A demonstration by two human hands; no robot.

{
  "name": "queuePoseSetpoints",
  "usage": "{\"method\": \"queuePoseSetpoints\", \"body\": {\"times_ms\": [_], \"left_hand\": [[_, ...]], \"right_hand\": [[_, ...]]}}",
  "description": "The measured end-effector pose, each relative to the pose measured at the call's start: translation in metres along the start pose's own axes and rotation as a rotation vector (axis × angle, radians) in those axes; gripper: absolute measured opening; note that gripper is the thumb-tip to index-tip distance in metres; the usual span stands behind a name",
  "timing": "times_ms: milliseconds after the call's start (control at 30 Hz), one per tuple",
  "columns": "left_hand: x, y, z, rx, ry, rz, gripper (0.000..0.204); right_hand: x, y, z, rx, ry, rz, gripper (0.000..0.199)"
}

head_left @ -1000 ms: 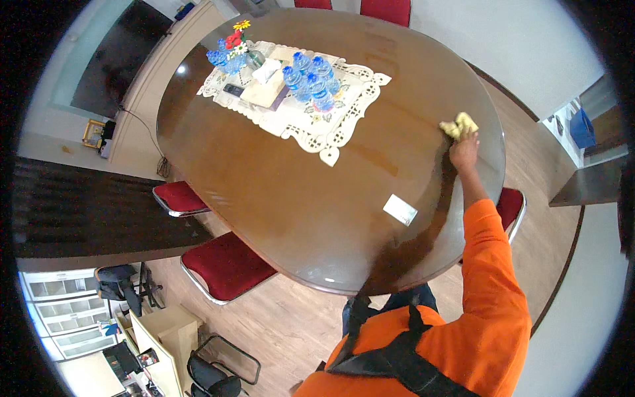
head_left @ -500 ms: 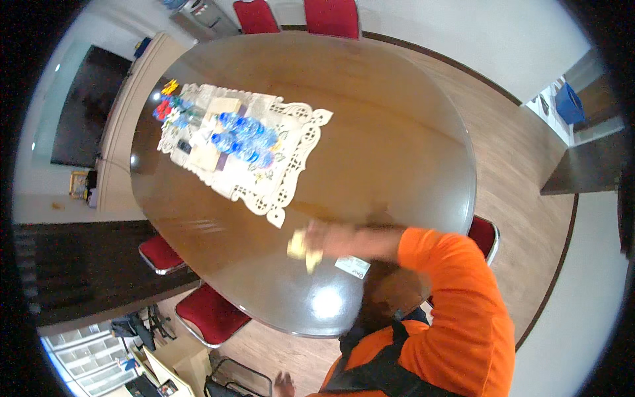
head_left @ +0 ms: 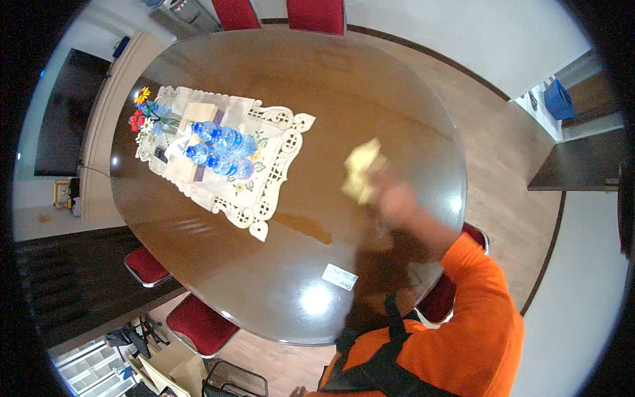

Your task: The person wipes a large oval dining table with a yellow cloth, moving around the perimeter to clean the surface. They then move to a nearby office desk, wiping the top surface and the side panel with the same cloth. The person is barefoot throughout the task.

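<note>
On the table (head_left: 397, 86), at about two o'clock from its middle, the right hand (head_left: 397, 198) grips a yellow cloth (head_left: 360, 175), soft, light, easily bunched; best pinched anywhere in its folds. Left hand out of sight.

A crumpled pale-yellow cloth (head_left: 362, 177) lies pressed on the glossy brown oval table (head_left: 278, 278), motion-blurred, to the right of the lace table runner (head_left: 264, 142), well apart from it.
</note>
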State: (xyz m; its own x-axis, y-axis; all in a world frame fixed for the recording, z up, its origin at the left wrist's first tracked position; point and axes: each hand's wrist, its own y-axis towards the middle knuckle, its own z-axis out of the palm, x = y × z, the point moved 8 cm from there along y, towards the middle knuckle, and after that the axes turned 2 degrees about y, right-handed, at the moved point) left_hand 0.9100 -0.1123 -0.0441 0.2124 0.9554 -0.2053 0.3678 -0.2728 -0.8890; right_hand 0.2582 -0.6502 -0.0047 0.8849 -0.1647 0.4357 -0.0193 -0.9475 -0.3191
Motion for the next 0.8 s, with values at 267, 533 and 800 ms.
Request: {"method": "queuePoseSetpoints", "body": {"times_ms": [267, 533, 800], "left_hand": [[-0.009, 0.029, -0.070, 0.233, -0.544, -0.261, 0.041], [0.010, 0.013, -0.091, -0.218, 0.147, 0.194, 0.050], [0.074, 0.056, -0.063, 0.052, -0.522, -0.102, 0.053]], "right_hand": [[0.059, -0.037, 0.063, 0.166, -0.085, -0.644, 0.057], [-0.151, 0.052, -0.141, -0.828, -0.284, 0.450, 0.044], [-0.150, -0.105, -0.074, -0.939, -0.074, 0.701, 0.042]]}}
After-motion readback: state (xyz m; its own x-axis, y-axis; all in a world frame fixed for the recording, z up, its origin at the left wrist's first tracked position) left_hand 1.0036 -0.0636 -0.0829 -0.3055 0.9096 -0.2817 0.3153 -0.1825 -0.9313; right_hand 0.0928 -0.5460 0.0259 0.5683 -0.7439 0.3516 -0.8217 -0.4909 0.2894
